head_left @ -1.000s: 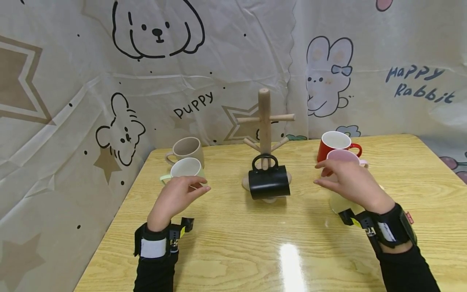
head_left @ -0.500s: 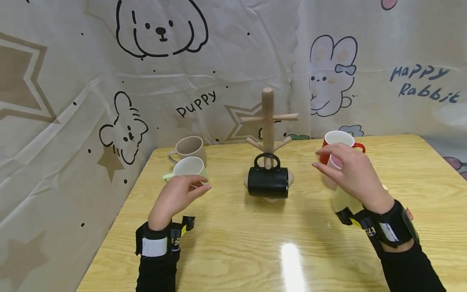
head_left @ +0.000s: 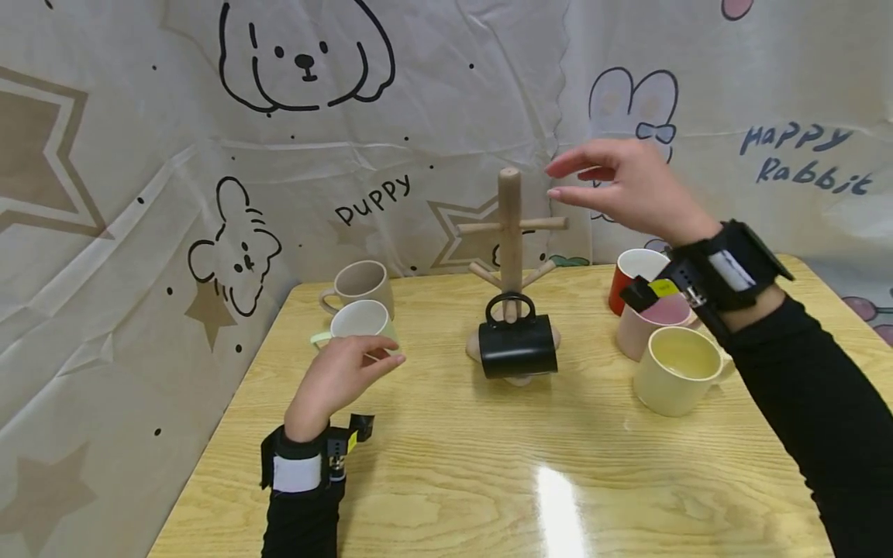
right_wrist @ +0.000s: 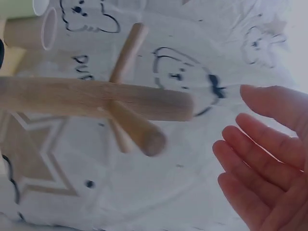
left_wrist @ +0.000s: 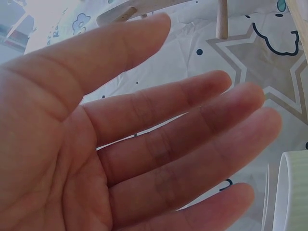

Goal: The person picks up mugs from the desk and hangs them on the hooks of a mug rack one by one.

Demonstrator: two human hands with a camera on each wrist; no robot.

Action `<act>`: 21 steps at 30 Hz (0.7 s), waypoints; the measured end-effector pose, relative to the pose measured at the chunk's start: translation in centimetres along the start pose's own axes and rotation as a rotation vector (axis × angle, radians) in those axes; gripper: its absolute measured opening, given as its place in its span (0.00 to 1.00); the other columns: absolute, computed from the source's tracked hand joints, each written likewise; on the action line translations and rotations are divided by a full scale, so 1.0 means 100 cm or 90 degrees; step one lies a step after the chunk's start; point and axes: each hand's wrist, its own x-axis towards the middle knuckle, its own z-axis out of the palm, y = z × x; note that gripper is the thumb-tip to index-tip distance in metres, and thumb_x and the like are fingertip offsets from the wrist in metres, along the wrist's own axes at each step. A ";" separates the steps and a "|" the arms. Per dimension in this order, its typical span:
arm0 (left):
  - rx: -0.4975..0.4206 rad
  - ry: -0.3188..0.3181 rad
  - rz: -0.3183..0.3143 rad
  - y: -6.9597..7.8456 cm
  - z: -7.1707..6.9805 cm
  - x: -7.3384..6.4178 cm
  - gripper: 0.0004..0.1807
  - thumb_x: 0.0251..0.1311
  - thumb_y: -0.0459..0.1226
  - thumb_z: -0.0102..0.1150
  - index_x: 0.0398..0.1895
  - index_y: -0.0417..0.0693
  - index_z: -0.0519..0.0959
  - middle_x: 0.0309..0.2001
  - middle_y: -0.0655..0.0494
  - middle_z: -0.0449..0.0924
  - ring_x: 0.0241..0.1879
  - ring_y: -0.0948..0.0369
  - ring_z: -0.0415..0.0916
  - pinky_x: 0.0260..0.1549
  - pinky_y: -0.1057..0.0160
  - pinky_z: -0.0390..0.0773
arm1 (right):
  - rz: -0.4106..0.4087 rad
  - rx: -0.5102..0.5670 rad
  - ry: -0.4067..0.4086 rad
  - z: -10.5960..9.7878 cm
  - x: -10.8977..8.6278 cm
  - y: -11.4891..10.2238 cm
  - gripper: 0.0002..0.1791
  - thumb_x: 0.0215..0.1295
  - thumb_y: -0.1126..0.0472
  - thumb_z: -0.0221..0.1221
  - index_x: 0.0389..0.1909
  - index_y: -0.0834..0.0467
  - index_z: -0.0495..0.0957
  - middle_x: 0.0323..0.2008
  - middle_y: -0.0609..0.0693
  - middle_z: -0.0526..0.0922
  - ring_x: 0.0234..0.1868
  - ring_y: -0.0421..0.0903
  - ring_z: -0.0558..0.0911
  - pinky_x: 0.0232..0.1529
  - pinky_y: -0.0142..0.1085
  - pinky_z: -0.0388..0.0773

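Right hand (head_left: 631,190) lifted off the cups to beside the wooden rack (head_left: 510,232) top, fingers spread, empty (left hand (head_left: 342,376) loose by green cup (head_left: 357,322)); black cup (head_left: 516,349) hung low, easily knocked loose by a careless brush

The right wrist band (head_left: 718,267) hides part of the pink mug (head_left: 652,329). The green mug (left_wrist: 293,192) is cut off by the left wrist view's edge. The rack's nearest peg (right_wrist: 137,127) looks blurred.

Upright wooden mug tree (head_left: 510,232), mid-table
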 end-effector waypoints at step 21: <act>0.005 0.001 0.004 0.003 0.001 0.000 0.15 0.59 0.44 0.57 0.42 0.43 0.81 0.36 0.51 0.84 0.33 0.57 0.82 0.34 0.57 0.79 | 0.037 0.372 -0.286 0.031 0.068 0.036 0.23 0.63 0.67 0.54 0.60 0.58 0.69 0.54 0.48 0.78 0.58 0.42 0.72 0.66 0.45 0.60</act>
